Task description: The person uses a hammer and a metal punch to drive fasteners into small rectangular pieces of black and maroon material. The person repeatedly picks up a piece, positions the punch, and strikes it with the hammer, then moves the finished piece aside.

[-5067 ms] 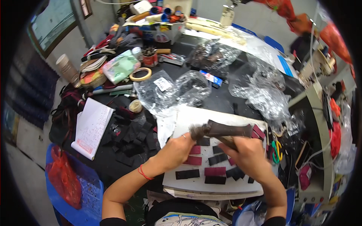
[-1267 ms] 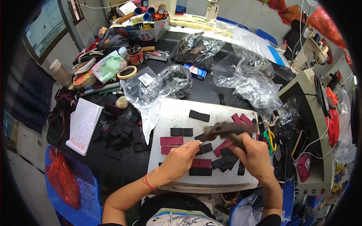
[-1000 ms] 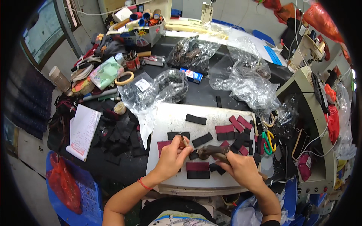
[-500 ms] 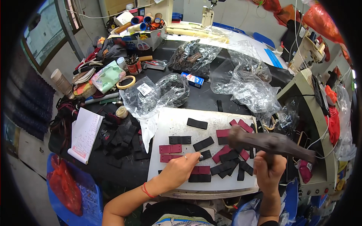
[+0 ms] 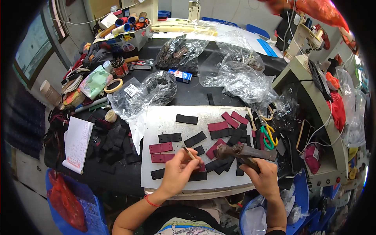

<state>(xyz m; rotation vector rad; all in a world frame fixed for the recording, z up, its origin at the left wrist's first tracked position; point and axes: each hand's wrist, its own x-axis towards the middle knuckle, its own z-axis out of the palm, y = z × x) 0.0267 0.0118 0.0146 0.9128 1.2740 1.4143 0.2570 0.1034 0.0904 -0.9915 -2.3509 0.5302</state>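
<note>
My left hand [image 5: 181, 169] pinches a thin rod-shaped punch [image 5: 189, 153], tilted with its dark end pointing up and away. It is over a maroon strap piece [image 5: 202, 167] and a black strap piece [image 5: 198, 176], partly covering them. My right hand [image 5: 263, 177] is wrapped round the handle of a hammer [image 5: 246, 152], its dark, worn head held above the right part of a white board [image 5: 223, 183]. On that board lie several short black and maroon strap pieces, some with small holes, such as the maroon one [image 5: 161, 147] at the left. Others overlap in a loose pile [image 5: 219, 166] beside the hammer.
Left of the board are a heap of black straps [image 5: 113, 150] and a written notepad [image 5: 77, 141]. Clear plastic bags [image 5: 243, 82] lie beyond it. Scissors with green and yellow handles [image 5: 269, 138] are at its right edge. A blue chair [image 5: 88, 201] stands lower left.
The hammer has come down and toward the board's middle. My left hand has turned, and the punch now tilts up, its length showing. The whole view has shifted a little.
</note>
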